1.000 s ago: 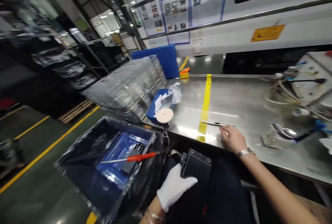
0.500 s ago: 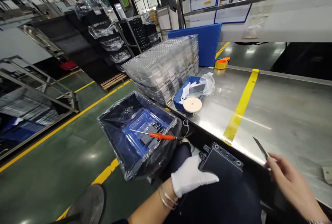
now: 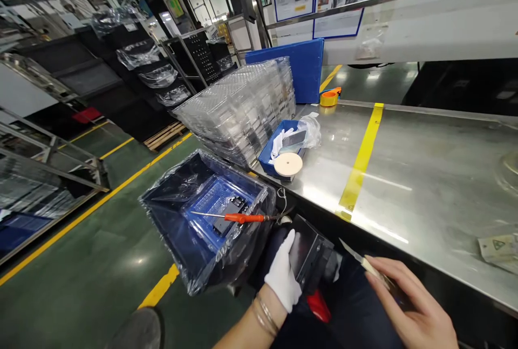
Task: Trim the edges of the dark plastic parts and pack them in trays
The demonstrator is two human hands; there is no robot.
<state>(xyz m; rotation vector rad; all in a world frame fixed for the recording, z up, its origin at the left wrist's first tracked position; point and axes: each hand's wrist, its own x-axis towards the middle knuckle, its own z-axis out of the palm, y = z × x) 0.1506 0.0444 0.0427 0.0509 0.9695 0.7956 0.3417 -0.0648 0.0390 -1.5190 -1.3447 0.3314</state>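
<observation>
My left hand, in a white glove, grips a black rectangular block above my lap. The block is tilted, its end with fittings turned toward my right hand. Bare, my right hand is closed round the pale handle of a small knife. Its blade points up and left, a short way from the block. A red object, partly hidden, shows just under the block. To the left, an orange-handled tool with a long thin metal shaft lies across a plastic-lined blue crate, which holds a black part.
On the metal table are yellow tape, a small blue bin with gloves, and a round beige disc. Stacked clear trays stand behind the crate. A round stool seat is at lower left.
The block has been turned in my left hand and shifted left, and the red object has come into view. My right hand has brought the knife left, closer to the block.
</observation>
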